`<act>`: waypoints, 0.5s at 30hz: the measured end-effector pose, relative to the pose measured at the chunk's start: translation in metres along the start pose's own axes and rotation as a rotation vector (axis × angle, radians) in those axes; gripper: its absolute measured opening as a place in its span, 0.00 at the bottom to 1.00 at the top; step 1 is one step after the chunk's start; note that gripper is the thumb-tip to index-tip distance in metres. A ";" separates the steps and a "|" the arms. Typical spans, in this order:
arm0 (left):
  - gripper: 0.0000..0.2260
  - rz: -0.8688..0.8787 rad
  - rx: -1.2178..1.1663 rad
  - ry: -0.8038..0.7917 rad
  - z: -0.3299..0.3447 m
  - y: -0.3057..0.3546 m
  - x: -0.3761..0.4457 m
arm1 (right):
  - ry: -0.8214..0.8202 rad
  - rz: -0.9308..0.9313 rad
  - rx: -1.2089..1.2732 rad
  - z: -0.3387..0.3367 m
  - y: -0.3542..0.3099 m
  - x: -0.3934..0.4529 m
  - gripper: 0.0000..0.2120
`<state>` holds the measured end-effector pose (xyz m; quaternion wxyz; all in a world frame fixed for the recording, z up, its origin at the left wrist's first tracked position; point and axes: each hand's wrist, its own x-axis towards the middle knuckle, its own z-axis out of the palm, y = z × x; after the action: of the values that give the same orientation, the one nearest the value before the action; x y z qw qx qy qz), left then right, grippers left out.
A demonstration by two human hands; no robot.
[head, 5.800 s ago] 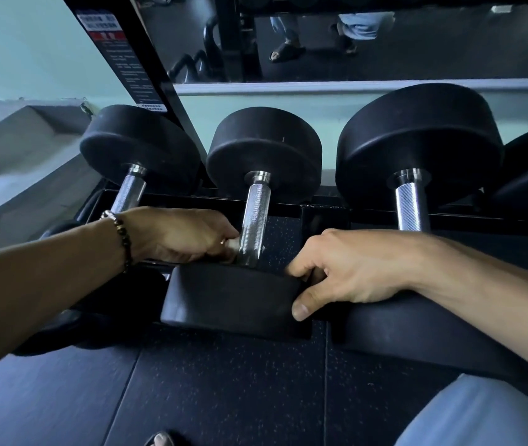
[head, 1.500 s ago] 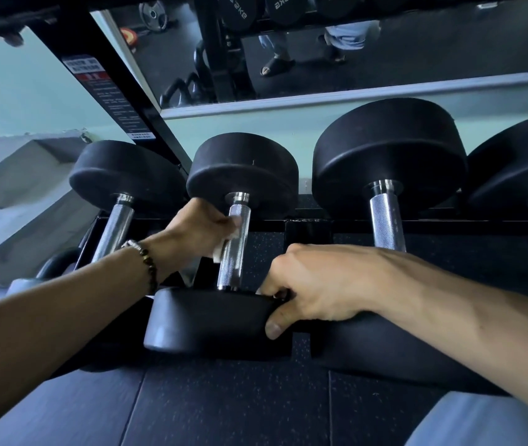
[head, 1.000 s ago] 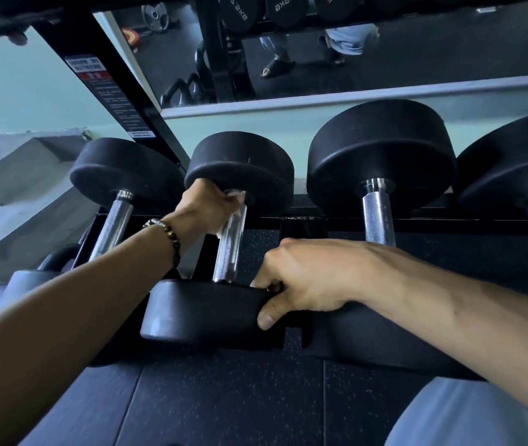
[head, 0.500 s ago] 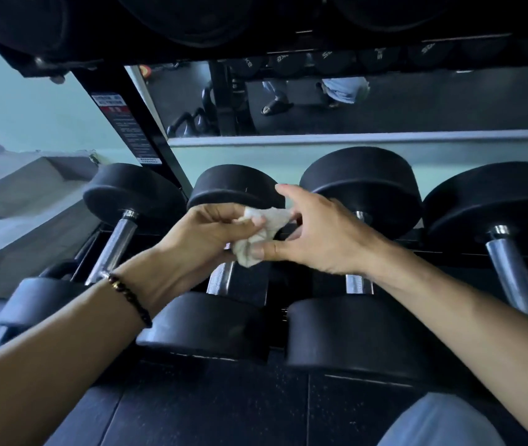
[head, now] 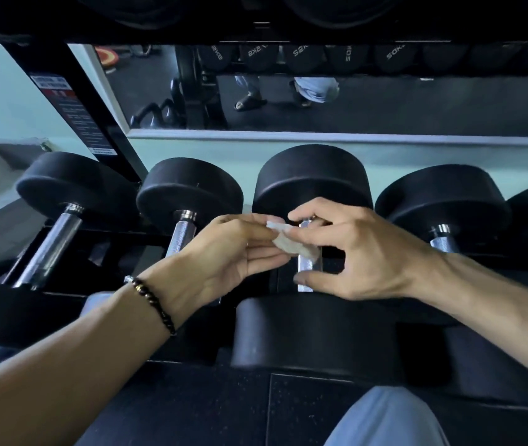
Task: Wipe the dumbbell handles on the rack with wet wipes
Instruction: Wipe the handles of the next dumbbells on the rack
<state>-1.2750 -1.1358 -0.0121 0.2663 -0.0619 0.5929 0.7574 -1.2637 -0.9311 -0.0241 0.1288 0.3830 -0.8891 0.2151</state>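
Note:
Several black dumbbells with knurled steel handles lie on the low black rack [head: 121, 235]. A small crumpled white wet wipe [head: 290, 244] hangs in the air above the third dumbbell's handle [head: 307, 272]. My left hand [head: 227, 255], with a bead bracelet at the wrist, pinches the wipe's left end between thumb and fingers. My right hand [head: 353, 252] pinches its right end with thumb and forefinger, the other fingers spread. The second dumbbell's handle [head: 182, 233] shows bare just left of my left hand. Neither hand touches a handle.
An upper rack tier with more dumbbells overhangs at the top. A slanted black rack post [head: 95, 117] rises at left. A mirror [head: 353, 101] behind shows gym floor and a person's feet. My knee in light trousers [head: 385, 420] sits low right on black rubber flooring.
My left hand wiped up the second dumbbell's handle while my right held its near head. Both hands then lifted off, met at the wipe, and have shifted right over the third dumbbell.

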 end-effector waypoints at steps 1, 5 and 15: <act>0.15 -0.019 0.001 -0.019 0.002 -0.001 0.000 | -0.017 -0.041 -0.082 -0.002 0.005 -0.002 0.21; 0.14 -0.011 0.163 -0.013 0.007 -0.008 0.000 | 0.012 -0.141 -0.225 0.003 0.019 -0.009 0.04; 0.23 0.257 0.935 0.208 -0.005 -0.063 -0.020 | 0.047 -0.143 -0.423 0.022 0.065 -0.019 0.21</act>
<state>-1.2295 -1.1369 -0.0597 0.1095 0.0626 0.8955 0.4268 -1.3007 -0.8899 -0.0695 0.2417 0.4045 -0.8817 0.0231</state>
